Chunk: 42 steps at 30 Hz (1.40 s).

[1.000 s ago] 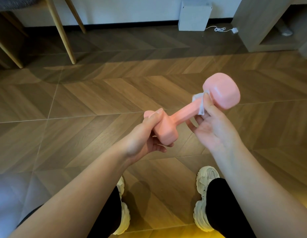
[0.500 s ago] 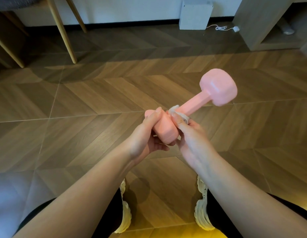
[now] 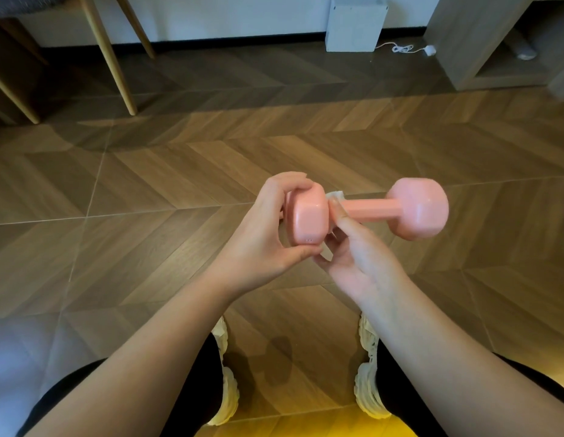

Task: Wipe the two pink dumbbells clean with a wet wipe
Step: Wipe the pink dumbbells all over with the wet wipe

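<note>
Gripping dumbbell (image 3: 370,212), left hand (image 3: 258,241); pinching wipe (image 3: 336,194) round it, right hand (image 3: 359,260)

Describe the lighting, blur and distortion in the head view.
Head view: pink dumbbell, left hand and right hand sharp; yellow glow on the floor at the bottom edge, bluish cast lower left; wide-angle lens bows the floor seams; upper right corner smeared.

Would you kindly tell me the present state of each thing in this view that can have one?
pink dumbbell: held off the floor, roughly level.
wet wipe: wrapped round the handle beside the left head, mostly hidden.
left hand: grips the dumbbell's left head.
right hand: pinches the wet wipe against the handle.
white cable: lies loose on the floor by the wall.
</note>
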Tool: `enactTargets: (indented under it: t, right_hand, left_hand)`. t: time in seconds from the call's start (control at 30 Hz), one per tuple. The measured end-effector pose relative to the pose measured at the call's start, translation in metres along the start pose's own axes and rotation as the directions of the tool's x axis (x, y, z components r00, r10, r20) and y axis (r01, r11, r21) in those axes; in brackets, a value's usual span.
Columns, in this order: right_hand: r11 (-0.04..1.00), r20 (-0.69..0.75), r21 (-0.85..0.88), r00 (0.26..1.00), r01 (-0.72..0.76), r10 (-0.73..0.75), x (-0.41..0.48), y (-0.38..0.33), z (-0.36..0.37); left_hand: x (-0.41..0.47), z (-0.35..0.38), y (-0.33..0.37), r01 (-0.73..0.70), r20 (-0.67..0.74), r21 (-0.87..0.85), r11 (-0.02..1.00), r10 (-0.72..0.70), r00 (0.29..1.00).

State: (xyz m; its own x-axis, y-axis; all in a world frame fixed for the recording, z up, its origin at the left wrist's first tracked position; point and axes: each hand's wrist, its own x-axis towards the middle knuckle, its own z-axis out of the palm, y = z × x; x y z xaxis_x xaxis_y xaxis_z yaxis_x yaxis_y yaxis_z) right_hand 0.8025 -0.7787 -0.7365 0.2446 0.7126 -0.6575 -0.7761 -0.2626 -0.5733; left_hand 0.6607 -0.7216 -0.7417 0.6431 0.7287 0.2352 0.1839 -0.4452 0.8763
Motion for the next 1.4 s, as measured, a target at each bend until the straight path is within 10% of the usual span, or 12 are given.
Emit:
enactTargets:
  t: [0.23,0.43,0.67,1.0,1.4]
  right_hand:
    - [0.99,-0.005,-0.074,0.993,0.116,-0.117,0.003,-0.004,-0.002]
    - [0.972,0.2,-0.044,0.955,0.233,-0.22,0.004,-0.011,0.001]
    - [0.982,0.19,-0.029,0.965,0.189,-0.181,0.011,-0.013,0.0]
    - [0.986,0.059,0.115,0.99,0.123,-0.131,0.014,-0.031,0.001]
    - [0.96,0.053,0.268,0.994,0.079,-0.097,0.011,-0.045,-0.01]
  left_hand:
    - [0.003,0.0,0.009,0.246,-0.029,-0.137,0.96,-0.252,0.967]
    - [0.007,-0.006,0.011,0.579,0.282,-0.504,0.64,-0.512,0.811]
    - [0.005,-0.001,0.017,0.713,0.46,-0.558,0.425,-0.557,0.691]
    - [0.004,0.0,0.016,0.441,0.064,-0.249,0.862,-0.44,0.896]
    - [-0.003,0.002,0.005,0.537,0.103,-0.383,0.751,-0.543,0.833]
